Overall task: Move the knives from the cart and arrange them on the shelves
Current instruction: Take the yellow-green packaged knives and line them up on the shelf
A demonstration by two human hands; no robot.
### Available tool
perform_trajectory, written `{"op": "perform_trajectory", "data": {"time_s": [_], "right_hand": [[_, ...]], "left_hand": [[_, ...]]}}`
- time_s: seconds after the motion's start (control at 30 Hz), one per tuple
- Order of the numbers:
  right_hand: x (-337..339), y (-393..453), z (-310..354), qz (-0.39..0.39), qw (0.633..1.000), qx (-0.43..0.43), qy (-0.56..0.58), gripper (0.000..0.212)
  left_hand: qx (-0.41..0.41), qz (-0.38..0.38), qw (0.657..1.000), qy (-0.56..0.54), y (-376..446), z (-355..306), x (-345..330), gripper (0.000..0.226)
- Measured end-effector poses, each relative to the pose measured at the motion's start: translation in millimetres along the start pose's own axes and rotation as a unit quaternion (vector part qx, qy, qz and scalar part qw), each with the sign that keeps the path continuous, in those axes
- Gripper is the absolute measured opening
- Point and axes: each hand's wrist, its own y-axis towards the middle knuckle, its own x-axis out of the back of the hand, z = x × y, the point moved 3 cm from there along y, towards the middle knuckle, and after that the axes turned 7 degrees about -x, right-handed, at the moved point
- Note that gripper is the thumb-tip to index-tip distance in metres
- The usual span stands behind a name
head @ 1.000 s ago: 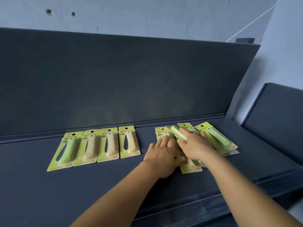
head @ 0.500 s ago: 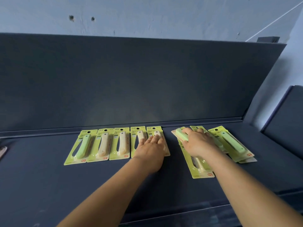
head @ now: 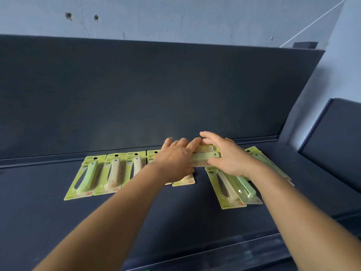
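Both hands are up over the dark shelf (head: pixel 136 222), sharing one packaged knife (head: pixel 203 158) that's turned sideways and lifted off the shelf, between the tidy row and the messy pile. The right hand (head: pixel 228 157) has its fingers curled over the top edge of that pack with the thumb underneath, so it's properly gripping it. The left hand (head: pixel 175 159) has its fingers reaching onto the pack's other end and it looks like it's holding it too, though the thumb is mostly hidden. On the left there's a neat row of carded knives lying flat side by side: a green-handled one (head: pixel 86 178) at the far left, then two cream-handled ones (head: pixel 113 175), and more that the left arm covers. Over on the right, under the right wrist, sits a loose overlapping pile of packs (head: pixel 234 188), fanned out at angles. The shelf's dark back panel (head: pixel 156 94) stands upright just behind everything.
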Motion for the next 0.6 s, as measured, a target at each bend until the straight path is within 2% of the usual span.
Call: {"op": "perform_trajectory", "data": {"time_s": [0.07, 0.13, 0.17, 0.27, 0.33, 0.43, 0.6], "right_hand": [[1, -3, -4, -0.031, 0.999, -0.02, 0.0, 0.071], [5, -9, -12, -0.055, 0.995, -0.072, -0.05, 0.063], [6, -15, -17, -0.038, 0.99, -0.104, -0.089, 0.059], [-8, -34, -25, 0.076, 0.965, -0.164, -0.188, 0.055], [-20, -36, -25, 0.077, 0.962, -0.162, -0.208, 0.048], [-33, -24, -23, 0.038, 0.969, -0.136, -0.201, 0.041], [-50, 9, -17, -0.016, 0.971, -0.103, -0.213, 0.049]], "left_hand": [[0.028, -0.013, 0.999, -0.035, -4, -2, -1, 0.079], [0.082, -0.04, 0.992, -0.083, -11, -2, 0, 0.071], [0.111, -0.053, 0.987, -0.1, -14, 1, 0, 0.067], [0.178, -0.069, 0.975, -0.115, -21, 8, -2, 0.062], [0.197, -0.068, 0.972, -0.104, -26, 9, -4, 0.06], [0.218, -0.061, 0.971, -0.082, -34, 9, -6, 0.06], [0.242, -0.076, 0.963, -0.096, -43, 18, -10, 0.059]]}}
